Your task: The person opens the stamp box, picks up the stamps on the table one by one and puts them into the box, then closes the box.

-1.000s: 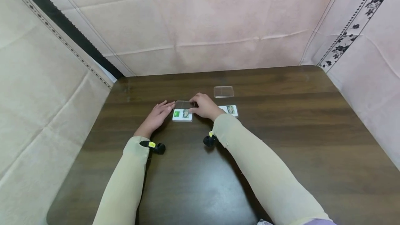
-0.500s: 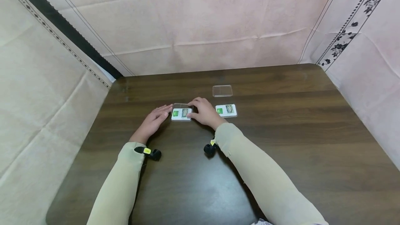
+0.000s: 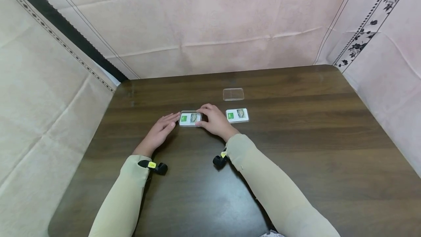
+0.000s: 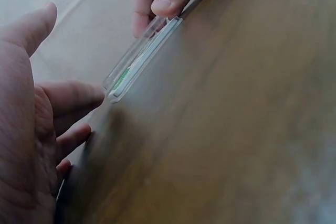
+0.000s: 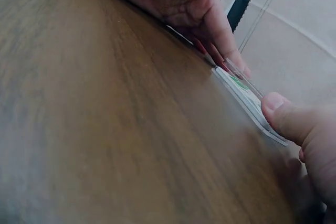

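A white card with a green square and a small picture lies in a clear flat case (image 3: 189, 119) on the table. Over it is a clear plastic lid (image 4: 132, 55), and in the left wrist view a narrow gap shows between lid and case. My right hand (image 3: 214, 121) pinches the lid's right end between thumb and fingers. At the left end, my left hand (image 3: 158, 133) has its fingers extended, the index fingertip at the lid's edge. Whether that fingertip presses on it, I cannot tell.
To the right of my right hand lies a second white card in a clear case (image 3: 237, 115). Behind it rests another clear lid (image 3: 233, 94). Light cloth walls (image 3: 210, 21) rise past the brown wooden table's (image 3: 312, 120) back and sides.
The lid has come down toward me over the card, which now shows through it. My right hand has moved slightly down and left, uncovering the second card. My left hand has shifted slightly left.
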Demonstrator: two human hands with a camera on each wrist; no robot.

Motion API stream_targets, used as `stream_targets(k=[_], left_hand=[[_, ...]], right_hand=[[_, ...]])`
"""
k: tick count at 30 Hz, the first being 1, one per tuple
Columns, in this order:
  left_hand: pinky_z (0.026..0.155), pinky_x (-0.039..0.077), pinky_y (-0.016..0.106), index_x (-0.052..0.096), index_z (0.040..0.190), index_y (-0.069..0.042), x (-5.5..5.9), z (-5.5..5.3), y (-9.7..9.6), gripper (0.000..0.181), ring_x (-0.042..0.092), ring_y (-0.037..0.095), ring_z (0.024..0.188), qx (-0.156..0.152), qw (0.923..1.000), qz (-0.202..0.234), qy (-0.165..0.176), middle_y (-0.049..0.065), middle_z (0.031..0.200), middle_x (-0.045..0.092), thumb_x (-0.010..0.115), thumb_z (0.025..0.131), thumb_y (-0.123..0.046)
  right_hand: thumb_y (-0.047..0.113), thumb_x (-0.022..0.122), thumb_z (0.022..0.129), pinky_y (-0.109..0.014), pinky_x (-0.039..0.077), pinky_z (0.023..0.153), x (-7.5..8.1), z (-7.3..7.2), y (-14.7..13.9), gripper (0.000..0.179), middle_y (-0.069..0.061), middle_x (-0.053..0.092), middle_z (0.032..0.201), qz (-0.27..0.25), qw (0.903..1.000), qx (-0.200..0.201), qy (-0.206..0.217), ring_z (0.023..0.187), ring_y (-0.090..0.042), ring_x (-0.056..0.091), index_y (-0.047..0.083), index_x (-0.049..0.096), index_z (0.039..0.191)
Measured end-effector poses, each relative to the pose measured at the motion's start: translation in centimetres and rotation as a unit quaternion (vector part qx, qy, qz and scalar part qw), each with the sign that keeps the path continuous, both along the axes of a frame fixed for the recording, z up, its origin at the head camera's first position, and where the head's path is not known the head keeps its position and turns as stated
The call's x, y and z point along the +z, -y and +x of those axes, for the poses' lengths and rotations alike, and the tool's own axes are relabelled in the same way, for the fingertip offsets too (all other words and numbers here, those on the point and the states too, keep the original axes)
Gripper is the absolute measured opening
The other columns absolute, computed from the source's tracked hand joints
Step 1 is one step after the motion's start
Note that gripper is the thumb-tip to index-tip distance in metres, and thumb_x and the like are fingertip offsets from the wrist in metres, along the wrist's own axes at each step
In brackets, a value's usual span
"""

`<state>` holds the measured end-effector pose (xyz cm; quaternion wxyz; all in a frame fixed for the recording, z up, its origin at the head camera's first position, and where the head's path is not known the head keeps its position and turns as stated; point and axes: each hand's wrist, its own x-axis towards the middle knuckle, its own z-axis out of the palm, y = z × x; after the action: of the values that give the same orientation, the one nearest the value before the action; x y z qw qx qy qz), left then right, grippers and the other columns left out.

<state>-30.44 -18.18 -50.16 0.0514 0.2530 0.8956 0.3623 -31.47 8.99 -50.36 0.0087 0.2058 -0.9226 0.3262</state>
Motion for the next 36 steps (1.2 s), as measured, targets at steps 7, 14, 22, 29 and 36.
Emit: stream_targets(k=[7, 14, 22, 29, 36], left_hand=[[0.122, 0.004, 0.057, 0.043, 0.154, -0.012, 0.1, 0.3, -0.1, 0.053, 0.020, 0.032, 0.153, -0.005, 0.9998, -0.017, -0.003, 0.005, 0.162, 0.035, 0.031, 0.111, -0.040], [0.122, 0.004, 0.056, 0.043, 0.154, -0.014, 0.1, 0.6, -0.1, 0.056, 0.019, 0.030, 0.154, 0.001, 0.9997, -0.025, 0.003, 0.003, 0.162, 0.035, 0.029, 0.110, -0.045], [0.121, 0.006, 0.058, 0.043, 0.154, -0.014, 0.1, 0.7, -0.1, 0.055, 0.018, 0.029, 0.154, 0.012, 0.9995, -0.025, 0.011, 0.001, 0.163, 0.034, 0.029, 0.111, -0.044], [0.119, 0.012, 0.063, 0.043, 0.154, -0.015, 0.0, 0.7, -0.1, 0.051, 0.015, 0.028, 0.154, 0.025, 0.9987, -0.041, 0.019, -0.002, 0.163, 0.034, 0.035, 0.110, -0.041], [0.118, 0.019, 0.061, 0.043, 0.154, -0.012, -0.1, 0.7, -0.2, 0.054, 0.021, 0.032, 0.152, 0.006, 0.9928, -0.108, -0.051, 0.001, 0.162, 0.036, 0.044, 0.108, -0.041]], right_hand=[[0.042, 0.074, 0.092, -0.044, 0.037, 0.112, -0.1, 0.1, 0.0, 0.057, -0.008, 0.053, 0.142, 0.017, 0.9998, 0.002, -0.009, 0.133, -0.026, 0.047, 0.014, 0.061, 0.139], [0.042, 0.074, 0.092, -0.044, 0.037, 0.112, -0.3, 0.2, 0.2, 0.056, -0.007, 0.053, 0.142, 0.018, 0.9997, 0.003, -0.013, 0.133, -0.026, 0.046, 0.014, 0.062, 0.138], [0.043, 0.074, 0.091, -0.044, 0.036, 0.113, -0.1, 0.3, 0.3, 0.056, -0.006, 0.054, 0.142, 0.027, 0.9996, 0.001, -0.008, 0.134, -0.025, 0.045, 0.015, 0.062, 0.138], [0.045, 0.074, 0.091, -0.044, 0.034, 0.114, 0.0, 0.3, 0.5, 0.056, -0.005, 0.054, 0.142, 0.042, 0.9991, -0.002, -0.009, 0.134, -0.025, 0.045, 0.016, 0.063, 0.137], [0.043, 0.077, 0.089, -0.044, 0.034, 0.114, 0.8, 0.6, 0.8, 0.054, -0.005, 0.057, 0.138, 0.050, 0.9985, -0.021, -0.007, 0.134, -0.026, 0.046, 0.016, 0.066, 0.135]])
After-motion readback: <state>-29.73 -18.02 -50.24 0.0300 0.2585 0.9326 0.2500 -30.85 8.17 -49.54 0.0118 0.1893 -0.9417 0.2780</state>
